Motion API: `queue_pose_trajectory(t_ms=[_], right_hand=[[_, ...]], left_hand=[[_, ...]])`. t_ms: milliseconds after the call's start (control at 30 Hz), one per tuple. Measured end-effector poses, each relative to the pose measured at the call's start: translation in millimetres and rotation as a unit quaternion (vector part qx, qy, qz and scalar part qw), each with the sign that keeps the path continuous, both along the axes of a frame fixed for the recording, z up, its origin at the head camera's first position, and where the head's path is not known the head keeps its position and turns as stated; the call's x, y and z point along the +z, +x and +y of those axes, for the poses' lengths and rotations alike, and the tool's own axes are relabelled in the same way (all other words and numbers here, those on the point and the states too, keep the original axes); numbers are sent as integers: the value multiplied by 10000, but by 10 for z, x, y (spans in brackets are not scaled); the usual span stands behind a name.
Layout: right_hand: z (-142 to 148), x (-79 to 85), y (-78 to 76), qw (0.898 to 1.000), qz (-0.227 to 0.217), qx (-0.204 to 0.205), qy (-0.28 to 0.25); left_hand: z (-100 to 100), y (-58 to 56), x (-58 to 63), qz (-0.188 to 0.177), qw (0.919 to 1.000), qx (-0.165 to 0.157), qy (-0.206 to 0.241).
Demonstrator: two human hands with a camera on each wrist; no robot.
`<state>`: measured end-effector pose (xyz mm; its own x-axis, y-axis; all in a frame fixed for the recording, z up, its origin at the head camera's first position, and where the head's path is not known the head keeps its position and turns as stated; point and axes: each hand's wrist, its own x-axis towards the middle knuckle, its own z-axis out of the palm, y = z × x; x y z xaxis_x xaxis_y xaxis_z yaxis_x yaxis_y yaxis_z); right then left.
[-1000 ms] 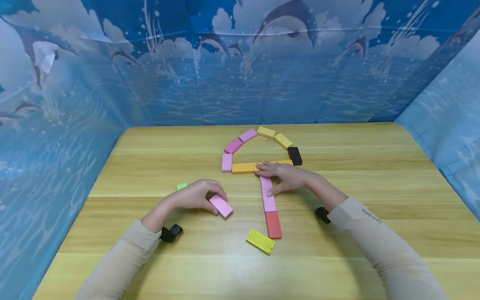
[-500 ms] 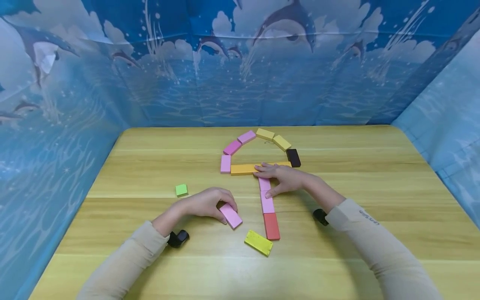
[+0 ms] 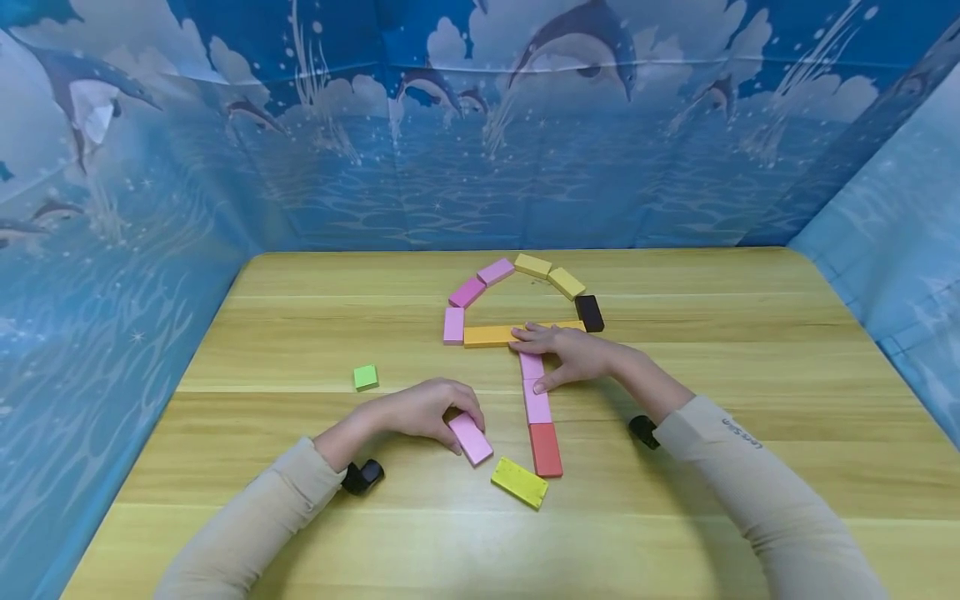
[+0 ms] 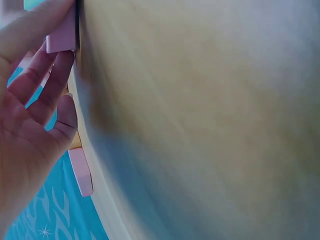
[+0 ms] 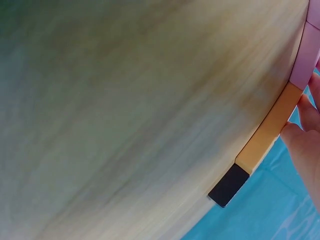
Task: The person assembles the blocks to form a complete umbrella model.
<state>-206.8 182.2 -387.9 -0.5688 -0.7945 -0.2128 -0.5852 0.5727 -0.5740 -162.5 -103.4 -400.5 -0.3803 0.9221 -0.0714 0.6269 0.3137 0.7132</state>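
Note:
My left hand point(image 3: 429, 408) pinches a light pink block point(image 3: 472, 440) between thumb and fingers, low over or on the table. In the left wrist view that pink block point(image 4: 62, 35) sits between thumb and fingertips. My right hand point(image 3: 567, 354) rests with spread fingers on the orange strip point(image 3: 489, 337), its thumb on a pink block point(image 3: 537, 407) in the column below. A red block point(image 3: 546, 450) ends that column. Near the red block's lower left lies a slanted yellow-green block point(image 3: 520, 482), close to the held one.
An arch stands above the orange strip: pink point(image 3: 453, 326), magenta point(image 3: 467, 292) and yellow blocks point(image 3: 533, 266), with a black block point(image 3: 590, 313) at its right end. A small green block point(image 3: 366, 377) lies behind my left forearm. Blue dolphin-print cloth point(image 3: 480, 183) surrounds the wooden table point(image 3: 300, 317).
My left hand has carried the pink block right and toward the near side, closer to the yellow-green block. The green block has come fully into sight. My right hand stays in place.

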Motion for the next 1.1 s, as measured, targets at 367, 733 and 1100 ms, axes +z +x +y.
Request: queue_pose_trajectory(t_ms=[367, 733, 1100], right_hand=[[10, -24, 20, 10000, 22, 25, -48], [-6, 10, -5, 10000, 57, 7, -48], [-1, -14, 4, 10000, 0, -24, -84]], left_hand=[[44, 72, 4, 31, 9999, -116, -62], [57, 58, 17, -45, 9999, -93, -110], [75, 71, 20, -36, 9998, -140, -127]])
